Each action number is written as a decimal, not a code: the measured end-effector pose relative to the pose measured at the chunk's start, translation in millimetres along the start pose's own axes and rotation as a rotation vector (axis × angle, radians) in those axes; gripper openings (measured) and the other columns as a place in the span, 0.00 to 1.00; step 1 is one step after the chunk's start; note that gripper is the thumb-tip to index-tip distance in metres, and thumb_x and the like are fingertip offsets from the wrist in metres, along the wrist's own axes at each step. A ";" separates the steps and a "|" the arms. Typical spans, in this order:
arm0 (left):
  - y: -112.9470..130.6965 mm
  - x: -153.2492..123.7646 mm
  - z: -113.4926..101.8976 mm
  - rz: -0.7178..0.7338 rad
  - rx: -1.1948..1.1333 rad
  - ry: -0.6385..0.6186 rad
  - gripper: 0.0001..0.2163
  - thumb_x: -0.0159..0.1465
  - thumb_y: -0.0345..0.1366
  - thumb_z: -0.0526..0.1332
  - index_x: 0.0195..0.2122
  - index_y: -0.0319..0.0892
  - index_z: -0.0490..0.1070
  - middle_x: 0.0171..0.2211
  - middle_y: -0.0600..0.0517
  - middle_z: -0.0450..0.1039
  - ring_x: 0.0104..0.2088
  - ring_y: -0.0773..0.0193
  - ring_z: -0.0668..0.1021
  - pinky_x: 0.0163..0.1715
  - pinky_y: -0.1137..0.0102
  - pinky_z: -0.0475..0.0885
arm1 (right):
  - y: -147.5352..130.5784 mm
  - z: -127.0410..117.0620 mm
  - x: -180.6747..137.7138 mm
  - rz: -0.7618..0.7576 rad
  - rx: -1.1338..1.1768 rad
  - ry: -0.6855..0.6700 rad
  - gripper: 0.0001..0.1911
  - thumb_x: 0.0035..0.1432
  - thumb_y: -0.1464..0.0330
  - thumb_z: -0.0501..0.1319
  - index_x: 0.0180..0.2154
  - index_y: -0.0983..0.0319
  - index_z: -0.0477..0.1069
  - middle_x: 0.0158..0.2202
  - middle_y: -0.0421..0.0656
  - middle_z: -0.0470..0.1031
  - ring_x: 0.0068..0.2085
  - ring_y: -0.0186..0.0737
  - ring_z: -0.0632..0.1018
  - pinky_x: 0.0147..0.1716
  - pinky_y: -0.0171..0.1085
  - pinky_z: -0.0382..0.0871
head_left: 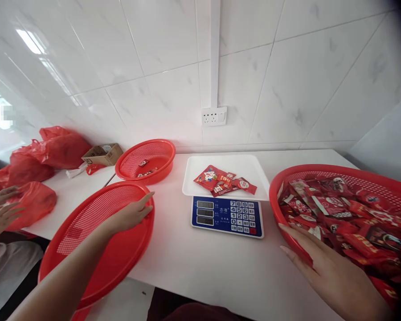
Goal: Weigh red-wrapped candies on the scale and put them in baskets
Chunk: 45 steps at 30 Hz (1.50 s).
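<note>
Red basket (120, 254) touches loosely extended left fingers (143, 202); parted right fingers (296, 234) touch the packet-filled basket (370, 180).

1. One cam, worn on head: looks fwd & down over bare L hand (132, 217) & bare R hand (337, 272); forearms come in from bottom edge, R hand being v. near the lens.
2. Faces white marbled tile wall (167, 40), beyond both hands' fingers, filling approx. top half.
3. Flat white tabletop (173, 249) seen at a slant, btwn & past fingers.
4. Blue-and-white flat electronic scale (224, 220) btwn L & R fingers, a bit R of ctr; keypad nos. readable.
5. Wide angle: R of R fingers, large round red plastic basket (321, 167) cut by R edge; well L of L fingers, co-worker's hands (3, 209) at L edge.
</note>
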State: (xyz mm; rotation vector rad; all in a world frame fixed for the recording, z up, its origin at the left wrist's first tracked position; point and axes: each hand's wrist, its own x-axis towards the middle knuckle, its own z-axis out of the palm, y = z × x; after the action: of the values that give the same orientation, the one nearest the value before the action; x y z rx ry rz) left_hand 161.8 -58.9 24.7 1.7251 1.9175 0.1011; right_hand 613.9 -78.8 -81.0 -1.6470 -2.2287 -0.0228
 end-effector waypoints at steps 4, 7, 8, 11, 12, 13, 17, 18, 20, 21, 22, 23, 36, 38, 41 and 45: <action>3.1 28.9 -6.1 0.117 0.249 0.100 0.31 0.58 0.31 0.51 0.64 0.49 0.46 0.51 0.47 0.69 0.49 0.57 0.73 0.45 0.65 0.69 | -1.9 -0.9 -0.2 0.001 -0.006 0.001 0.28 0.60 0.51 0.46 0.53 0.61 0.68 0.54 0.47 0.71 0.51 0.52 0.74 0.41 0.47 0.75; -15.3 60.4 -17.1 0.094 0.600 0.321 0.36 0.54 0.30 0.57 0.64 0.45 0.46 0.61 0.41 0.55 0.60 0.47 0.60 0.54 0.57 0.60 | -5.4 -5.2 0.6 -0.004 -0.014 0.013 0.28 0.61 0.52 0.46 0.52 0.61 0.69 0.53 0.48 0.72 0.50 0.51 0.75 0.41 0.47 0.75; -23.9 70.1 -22.2 0.073 0.662 0.342 0.36 0.54 0.33 0.60 0.64 0.43 0.47 0.63 0.40 0.51 0.62 0.45 0.55 0.56 0.54 0.55 | -6.6 -6.8 1.0 -0.008 -0.018 0.018 0.28 0.61 0.52 0.46 0.52 0.61 0.69 0.52 0.48 0.72 0.50 0.51 0.75 0.41 0.47 0.75; -49.5 89.5 -38.0 0.007 0.688 0.272 0.35 0.56 0.46 0.59 0.62 0.39 0.50 0.60 0.38 0.57 0.62 0.44 0.56 0.58 0.50 0.50 | -8.9 -10.1 1.9 -0.010 -0.027 0.023 0.28 0.61 0.53 0.46 0.52 0.62 0.69 0.52 0.49 0.73 0.49 0.51 0.75 0.40 0.46 0.76; -56.1 91.8 -41.8 -0.002 0.678 0.248 0.35 0.56 0.49 0.58 0.61 0.38 0.53 0.58 0.38 0.60 0.60 0.44 0.61 0.57 0.52 0.53 | -9.2 -10.4 2.0 -0.008 -0.026 0.021 0.28 0.61 0.53 0.46 0.52 0.61 0.69 0.52 0.49 0.73 0.49 0.51 0.75 0.39 0.45 0.76; -60.9 92.1 -44.0 -0.003 0.674 0.235 0.34 0.56 0.51 0.57 0.60 0.36 0.55 0.56 0.37 0.63 0.57 0.45 0.64 0.55 0.54 0.56 | -9.2 -10.3 2.0 -0.004 -0.024 0.021 0.27 0.61 0.53 0.46 0.52 0.61 0.69 0.52 0.48 0.72 0.50 0.51 0.75 0.39 0.45 0.76; -63.8 79.8 -36.4 -0.040 0.722 0.237 0.33 0.56 0.55 0.56 0.55 0.36 0.60 0.53 0.37 0.66 0.51 0.45 0.70 0.49 0.56 0.63 | -6.6 -5.6 0.9 0.008 -0.013 0.018 0.26 0.60 0.53 0.47 0.52 0.59 0.69 0.52 0.47 0.72 0.50 0.51 0.75 0.40 0.46 0.75; -62.1 75.4 -32.0 -0.061 0.735 0.241 0.32 0.56 0.56 0.55 0.54 0.36 0.60 0.52 0.37 0.67 0.51 0.45 0.70 0.47 0.56 0.64 | -5.6 -4.1 0.5 0.010 -0.010 0.020 0.26 0.60 0.53 0.48 0.53 0.59 0.68 0.52 0.46 0.72 0.50 0.51 0.75 0.40 0.46 0.75; -59.2 66.8 -24.1 -0.111 0.746 0.249 0.31 0.58 0.56 0.53 0.54 0.35 0.61 0.50 0.35 0.68 0.49 0.44 0.71 0.45 0.56 0.66 | -3.5 -1.6 -0.2 0.012 -0.006 0.021 0.27 0.60 0.52 0.47 0.53 0.59 0.67 0.53 0.46 0.72 0.51 0.51 0.74 0.41 0.46 0.75; -58.8 62.9 -21.4 -0.138 0.745 0.253 0.32 0.59 0.57 0.51 0.54 0.34 0.61 0.49 0.33 0.68 0.49 0.43 0.72 0.43 0.55 0.67 | -2.6 -0.9 -0.6 0.014 -0.005 0.020 0.27 0.60 0.52 0.47 0.53 0.59 0.67 0.53 0.46 0.71 0.51 0.51 0.74 0.40 0.46 0.75; -59.4 59.3 -19.9 -0.167 0.743 0.257 0.32 0.59 0.57 0.50 0.53 0.33 0.61 0.48 0.32 0.68 0.48 0.42 0.72 0.41 0.55 0.68 | -1.9 -0.6 -0.9 0.017 -0.006 0.018 0.27 0.60 0.52 0.47 0.53 0.60 0.67 0.53 0.47 0.71 0.51 0.51 0.74 0.40 0.46 0.75; -60.9 55.9 -19.5 -0.197 0.738 0.263 0.33 0.59 0.58 0.49 0.53 0.33 0.62 0.48 0.32 0.69 0.48 0.41 0.72 0.40 0.54 0.69 | -1.4 -0.7 -1.2 0.020 -0.009 0.015 0.28 0.60 0.52 0.47 0.53 0.60 0.67 0.53 0.47 0.71 0.51 0.51 0.74 0.40 0.46 0.75; -74.3 42.2 -50.5 -0.477 0.548 0.327 0.32 0.59 0.60 0.46 0.49 0.35 0.64 0.45 0.30 0.70 0.46 0.36 0.72 0.40 0.48 0.66 | -4.1 -5.0 0.9 0.012 -0.028 0.021 0.27 0.61 0.52 0.47 0.54 0.57 0.66 0.52 0.46 0.72 0.50 0.51 0.75 0.38 0.45 0.75; -75.7 39.7 -46.3 -0.471 0.568 0.345 0.32 0.58 0.59 0.47 0.48 0.35 0.64 0.45 0.30 0.70 0.46 0.36 0.72 0.40 0.49 0.66 | -3.4 -4.7 0.2 0.013 -0.025 0.022 0.27 0.60 0.52 0.47 0.54 0.57 0.66 0.52 0.46 0.72 0.50 0.51 0.74 0.38 0.45 0.75; -79.7 34.8 -34.5 -0.462 0.602 0.325 0.33 0.58 0.60 0.48 0.48 0.31 0.64 0.44 0.29 0.70 0.46 0.37 0.73 0.42 0.52 0.66 | -1.5 -3.1 -0.7 0.028 -0.030 0.014 0.27 0.60 0.52 0.47 0.54 0.57 0.66 0.52 0.46 0.72 0.50 0.51 0.75 0.38 0.45 0.75; -81.5 30.6 -27.3 -0.472 0.631 0.288 0.34 0.57 0.61 0.47 0.48 0.31 0.64 0.42 0.30 0.72 0.45 0.40 0.74 0.42 0.54 0.67 | -0.4 -0.4 -0.9 0.032 -0.022 0.008 0.27 0.60 0.51 0.47 0.54 0.57 0.65 0.52 0.46 0.72 0.50 0.51 0.75 0.39 0.44 0.75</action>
State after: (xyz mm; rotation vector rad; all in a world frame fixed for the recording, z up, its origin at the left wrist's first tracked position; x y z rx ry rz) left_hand 76.0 -36.0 3.8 1.6153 2.7304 -0.5076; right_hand 613.9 -79.8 -80.8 -1.6914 -2.2031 -0.0459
